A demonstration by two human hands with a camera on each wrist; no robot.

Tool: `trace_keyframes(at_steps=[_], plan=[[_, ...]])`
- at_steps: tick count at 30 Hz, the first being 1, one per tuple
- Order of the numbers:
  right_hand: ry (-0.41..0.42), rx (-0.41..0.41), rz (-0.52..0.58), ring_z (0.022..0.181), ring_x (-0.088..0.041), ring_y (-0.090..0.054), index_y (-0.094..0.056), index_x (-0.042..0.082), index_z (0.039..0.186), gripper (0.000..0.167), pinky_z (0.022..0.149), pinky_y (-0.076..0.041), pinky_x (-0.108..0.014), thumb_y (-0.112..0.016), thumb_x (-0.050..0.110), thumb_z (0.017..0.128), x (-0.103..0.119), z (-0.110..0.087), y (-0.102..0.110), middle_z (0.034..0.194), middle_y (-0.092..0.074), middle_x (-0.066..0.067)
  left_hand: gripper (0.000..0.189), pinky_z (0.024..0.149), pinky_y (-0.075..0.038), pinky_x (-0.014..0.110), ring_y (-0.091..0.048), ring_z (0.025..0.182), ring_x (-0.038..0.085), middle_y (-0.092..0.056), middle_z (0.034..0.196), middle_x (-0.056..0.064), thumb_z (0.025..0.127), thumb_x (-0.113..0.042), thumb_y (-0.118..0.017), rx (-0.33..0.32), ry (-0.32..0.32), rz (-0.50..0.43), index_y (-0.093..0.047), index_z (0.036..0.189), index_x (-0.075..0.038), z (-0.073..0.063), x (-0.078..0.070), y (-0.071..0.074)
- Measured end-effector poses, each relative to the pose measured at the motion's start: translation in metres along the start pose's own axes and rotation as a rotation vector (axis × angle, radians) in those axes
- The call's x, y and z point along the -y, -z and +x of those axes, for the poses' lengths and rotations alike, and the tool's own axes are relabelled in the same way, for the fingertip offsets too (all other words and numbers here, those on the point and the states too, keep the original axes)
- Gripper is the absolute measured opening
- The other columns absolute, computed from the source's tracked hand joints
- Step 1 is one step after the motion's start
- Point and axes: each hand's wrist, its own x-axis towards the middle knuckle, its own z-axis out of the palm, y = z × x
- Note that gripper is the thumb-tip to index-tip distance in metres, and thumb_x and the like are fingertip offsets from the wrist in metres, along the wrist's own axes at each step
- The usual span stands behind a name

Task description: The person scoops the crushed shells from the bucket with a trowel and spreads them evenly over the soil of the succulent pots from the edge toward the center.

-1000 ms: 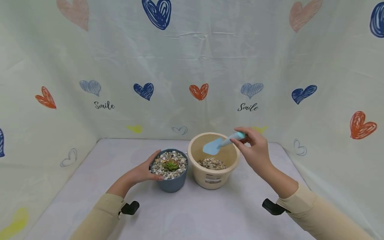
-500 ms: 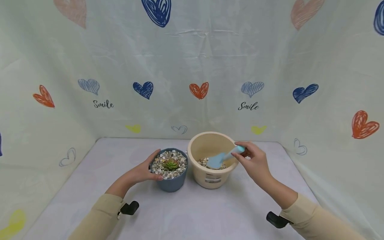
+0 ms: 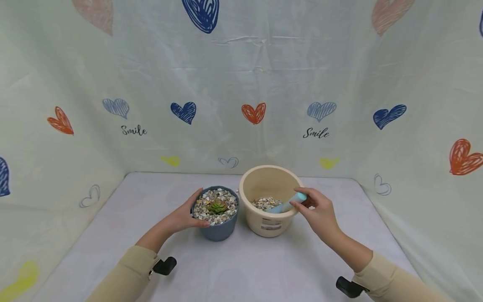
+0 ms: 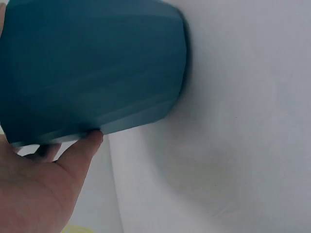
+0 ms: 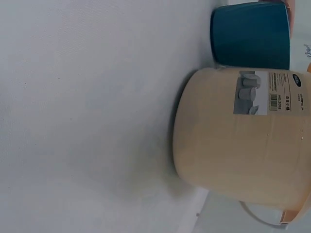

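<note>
My left hand (image 3: pixel 184 217) grips the rim and side of a blue flowerpot (image 3: pixel 220 232), its thumb on the near side. Pale pebbles (image 3: pixel 205 209) fill the pot around a small green succulent (image 3: pixel 217 206). Just to the right stands a beige bucket (image 3: pixel 256 220) with pebbles (image 3: pixel 266 203) at its bottom. Over the bucket's right rim, my right hand (image 3: pixel 319 213) pinches the handle of a light-blue toy-like trowel (image 3: pixel 286 204). The trowel's blade is down in the bucket, mostly hidden by the near wall and the stones. In the left wrist view, fingers (image 4: pixel 82 150) touch the flowerpot's side.
A white-covered table (image 3: pixel 241 268) carries both containers, which stand close together. Behind and at the sides hangs a pale curtain (image 3: pixel 226 142) printed with hearts. A printed label (image 5: pixel 252 92) and a wire handle (image 5: pixel 260 218) show on the bucket in the right wrist view.
The right hand has lowered the trowel from above the bucket's opening down into the pebbles, and its blade has sunk from sight. My left hand keeps its hold on the flowerpot.
</note>
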Motion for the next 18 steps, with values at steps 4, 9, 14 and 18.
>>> trace_keyframes(at_steps=[4,9,14,18], plan=[[-0.022,0.006,0.007,0.069,-0.008,-0.058,-0.069,0.001,0.108,0.037,0.061,-0.05,-0.014,-0.08,-0.008,0.074,-0.003,-0.001,-0.001,0.09,-0.066,-0.003,0.122,0.108,-0.022,0.065,-0.011,0.141,0.052,-0.008,0.157,0.03,0.075,-0.036,-0.086,-0.044,0.011,0.046,-0.001,0.157,-0.006,-0.003,0.001,-0.004],[-0.046,0.032,0.011,0.068,-0.01,-0.056,-0.069,0.002,0.108,0.035,0.059,-0.048,-0.016,-0.081,-0.005,0.075,-0.004,0.001,-0.002,0.088,-0.065,-0.001,0.119,0.104,-0.03,0.065,-0.024,0.137,0.052,-0.012,0.157,0.03,0.075,-0.042,-0.084,-0.087,0.039,0.066,-0.005,0.157,-0.007,-0.009,0.003,-0.003],[-0.1,0.075,-0.026,0.069,-0.011,-0.053,-0.07,0.003,0.108,0.034,0.058,-0.046,-0.018,-0.081,-0.002,0.076,-0.006,0.002,-0.003,0.085,-0.062,0.0,0.108,0.096,-0.043,0.06,-0.041,0.129,0.05,-0.024,0.152,0.032,0.078,-0.036,-0.083,-0.101,0.033,0.011,-0.013,0.157,-0.008,-0.017,0.006,0.0],[-0.144,0.111,-0.054,0.068,-0.013,-0.05,-0.07,0.006,0.108,0.033,0.057,-0.045,-0.02,-0.082,0.003,0.077,-0.006,0.001,0.001,0.082,-0.06,0.001,0.098,0.091,-0.05,0.052,-0.045,0.126,0.048,-0.032,0.147,0.032,0.082,-0.03,-0.081,-0.096,0.008,-0.05,-0.021,0.154,-0.005,-0.022,0.007,0.003]])
